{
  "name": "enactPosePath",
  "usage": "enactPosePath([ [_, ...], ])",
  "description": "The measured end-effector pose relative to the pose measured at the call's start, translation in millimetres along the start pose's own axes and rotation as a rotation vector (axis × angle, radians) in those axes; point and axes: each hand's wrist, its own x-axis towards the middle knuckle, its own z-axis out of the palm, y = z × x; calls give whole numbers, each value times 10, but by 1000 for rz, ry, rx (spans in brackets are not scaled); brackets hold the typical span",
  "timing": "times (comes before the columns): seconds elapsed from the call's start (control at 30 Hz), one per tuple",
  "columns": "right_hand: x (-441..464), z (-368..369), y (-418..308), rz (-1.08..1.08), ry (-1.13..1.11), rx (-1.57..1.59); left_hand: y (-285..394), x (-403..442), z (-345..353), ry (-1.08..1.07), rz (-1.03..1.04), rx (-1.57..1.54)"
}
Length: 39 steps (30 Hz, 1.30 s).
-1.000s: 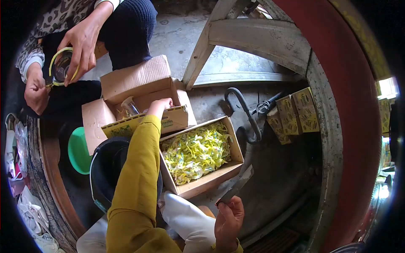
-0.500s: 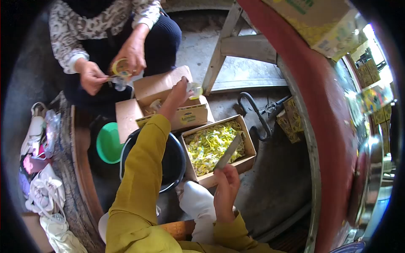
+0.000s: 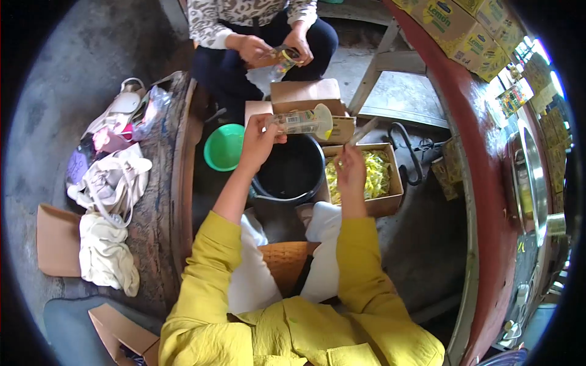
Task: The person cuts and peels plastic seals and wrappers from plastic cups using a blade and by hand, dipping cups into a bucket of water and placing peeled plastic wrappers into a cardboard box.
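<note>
My left hand (image 3: pixel 259 143) is closed around the base of a clear plastic cup (image 3: pixel 299 122) with a printed label, tipped on its side above the black bucket (image 3: pixel 323 165). Just right of it, my right hand (image 3: pixel 351 172) grips a knife (image 3: pixel 364 132), its blade pointing up near the cup's wide rim. Below the right hand stands a cardboard box full of yellow and clear plastic strips (image 3: pixel 373 174). An open cardboard box (image 3: pixel 305 91) lies beyond the bucket, partly hidden by the cup.
Across from me a seated person's hands (image 3: pixel 297 44) hold another clear cup (image 3: pixel 284 64). A green basin (image 3: pixel 223 148) sits left of the bucket. Bags and cloth (image 3: pixel 116 177) lie on a wooden ledge at left. A red-topped table (image 3: pixel 482 183) with lemon cartons (image 3: pixel 448 24) runs along the right.
My left hand has drawn back from over the open box with the cup in it. My right hand has moved the knife forward, nearer the cup. The camera view has shifted.
</note>
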Motion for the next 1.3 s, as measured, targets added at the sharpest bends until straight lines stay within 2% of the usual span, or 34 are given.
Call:
enactPosePath([
  [0.03,48,47,16,23,12,-13,56,-167,-55,67,-83,-44],
  [0.13,301,46,251,152,22,-11,-75,-427,-251,59,-189,-349],
  [0.23,291,14,492,312,-29,144,-224,-613,-280,57,-182,-380],
  [0.33,218,101,495,292,-50,292,-238,-659,-184,-17,-113,-325],
  [0.47,359,-9,442,226,-320,426,-297,-655,-60,-126,-49,-302],
  [0.6,275,13,302,170,-313,446,-275,-688,15,-173,-82,-293],
  [0.63,289,28,312,46,-263,392,-257,-702,46,-177,-83,-277],
  [0.73,303,35,175,100,-134,551,-325,-728,139,-227,-96,-276],
  [0.87,431,-195,60,16,-92,556,-326,-780,362,-319,-63,-300],
  [1.1,156,-386,-483,-38,-7,642,-240,-718,677,-584,-361,-599],
  [1.2,263,-604,-579,-120,139,703,-574,-470,778,-576,-539,-539],
  [1.3,187,-711,-705,-143,213,788,-950,-208,1033,-422,-422,40],
])
